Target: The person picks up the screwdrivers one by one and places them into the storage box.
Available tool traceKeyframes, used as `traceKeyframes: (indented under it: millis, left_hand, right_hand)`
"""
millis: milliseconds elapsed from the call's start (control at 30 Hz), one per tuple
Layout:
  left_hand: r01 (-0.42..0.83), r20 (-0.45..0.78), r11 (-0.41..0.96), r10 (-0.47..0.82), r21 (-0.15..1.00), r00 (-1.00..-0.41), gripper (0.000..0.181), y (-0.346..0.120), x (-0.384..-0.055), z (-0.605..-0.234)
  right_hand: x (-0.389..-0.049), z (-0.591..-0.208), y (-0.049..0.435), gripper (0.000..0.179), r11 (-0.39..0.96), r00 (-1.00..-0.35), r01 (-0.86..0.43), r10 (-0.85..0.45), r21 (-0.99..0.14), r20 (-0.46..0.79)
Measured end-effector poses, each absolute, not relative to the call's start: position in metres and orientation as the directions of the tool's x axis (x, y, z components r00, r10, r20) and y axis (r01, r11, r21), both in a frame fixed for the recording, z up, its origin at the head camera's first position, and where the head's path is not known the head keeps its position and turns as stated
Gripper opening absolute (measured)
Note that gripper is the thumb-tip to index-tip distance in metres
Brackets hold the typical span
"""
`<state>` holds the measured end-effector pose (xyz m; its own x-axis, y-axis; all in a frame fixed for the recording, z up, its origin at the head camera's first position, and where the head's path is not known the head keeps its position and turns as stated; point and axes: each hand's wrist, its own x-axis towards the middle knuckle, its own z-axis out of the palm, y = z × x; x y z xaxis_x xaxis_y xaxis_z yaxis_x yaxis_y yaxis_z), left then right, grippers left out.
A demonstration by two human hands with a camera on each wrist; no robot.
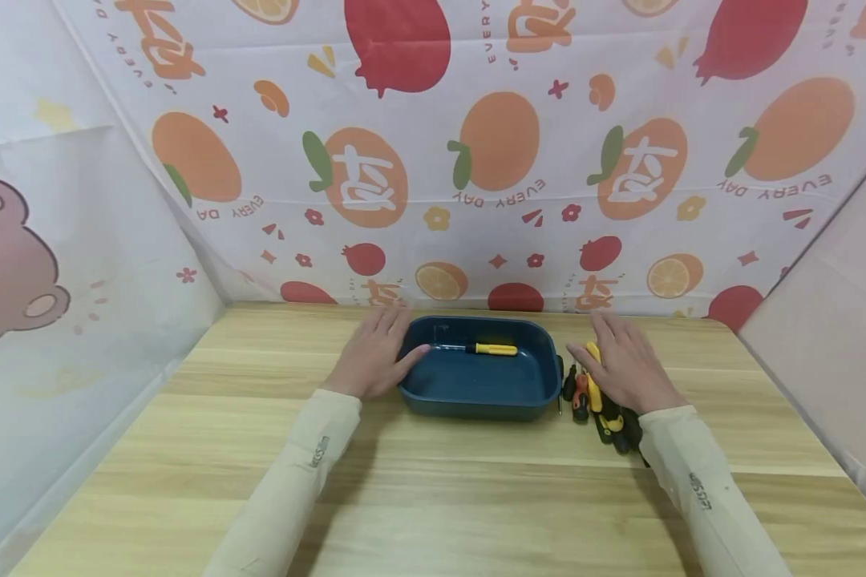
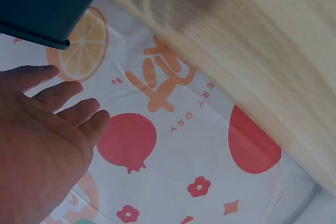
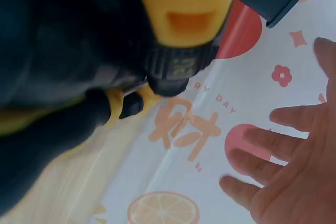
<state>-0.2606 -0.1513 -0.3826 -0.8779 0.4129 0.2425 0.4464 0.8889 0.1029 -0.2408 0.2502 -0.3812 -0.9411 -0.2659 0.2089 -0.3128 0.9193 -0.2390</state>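
A dark blue rectangular tray (image 1: pixel 483 410) sits on the wooden table, with a yellow-handled screwdriver (image 1: pixel 496 349) lying near its back wall, shaft to the left. At the tray's left side is my left hand (image 1: pixel 375 353), fingers extended and thumb over the rim; in the left wrist view that hand (image 2: pixel 44 135) holds nothing. My right hand (image 1: pixel 624 365) hovers with fingers spread over a pile of hand tools (image 1: pixel 581 394) right of the tray, hiding part of it. Seen from the right wrist, a yellow-and-black tool with a numbered ring (image 3: pixel 181 51) looms close, apart from the fingers.
The pile includes orange, black and yellow handles lying close against the tray's right side. Behind the table (image 1: pixel 469 497) hangs a fruit-printed cloth (image 1: pixel 433 168), meeting its back edge. Another pale cloth (image 1: pixel 101 264) covers the left side.
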Motion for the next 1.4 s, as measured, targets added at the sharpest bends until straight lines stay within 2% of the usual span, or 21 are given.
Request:
traceKeyframes:
  millis: [67,200,333,533,667,833,967,1167,1400]
  left_hand:
    - [0.456,0.247,0.879,0.416,0.136,-0.875,0.075,-0.151,-0.26,-0.382]
    - [0.444,0.222,0.854,0.393,0.271,-0.892,0.07,-0.148,-0.256,-0.382]
    - [0.416,0.18,0.822,0.375,0.388,-0.909,0.067,-0.145,-0.251,-0.38]
    - [0.364,0.125,0.78,0.351,0.509,-0.928,0.072,-0.141,-0.247,-0.381]
    - [0.334,0.113,0.74,0.333,0.584,-0.936,0.076,-0.136,-0.246,-0.383]
    - [0.304,0.092,0.728,0.316,0.615,-0.944,0.08,-0.13,-0.245,-0.383]
    - [0.346,0.133,0.756,0.33,0.555,-0.935,0.084,-0.126,-0.24,-0.386]
    - [0.467,0.256,0.832,0.401,0.3,-0.879,0.094,-0.117,-0.232,-0.394]
    - [0.491,0.238,0.854,0.448,0.171,-0.862,0.108,-0.109,-0.225,-0.398]
  right_hand:
    - [-0.241,-0.382,0.249,0.082,0.916,-0.941,-0.315,-0.268,-0.249,0.205]
    - [-0.242,-0.382,0.246,0.075,0.902,-0.947,-0.309,-0.26,-0.303,0.191]
    - [-0.244,-0.382,0.24,0.064,0.858,-0.949,-0.311,-0.26,-0.408,0.177]
    - [-0.248,-0.384,0.224,0.053,0.785,-0.96,-0.278,-0.239,-0.553,0.144]
    - [-0.254,-0.387,0.213,0.051,0.764,-0.967,-0.256,-0.21,-0.592,0.146]
    - [-0.26,-0.391,0.203,0.043,0.741,-0.969,-0.247,-0.186,-0.624,0.163]
    - [-0.261,-0.392,0.197,0.041,0.738,-0.971,-0.237,-0.164,-0.632,0.174]
    - [-0.262,-0.394,0.195,0.041,0.737,-0.974,-0.225,-0.143,-0.638,0.178]
    - [-0.263,-0.396,0.195,0.042,0.726,-0.974,-0.228,-0.156,-0.648,0.167]
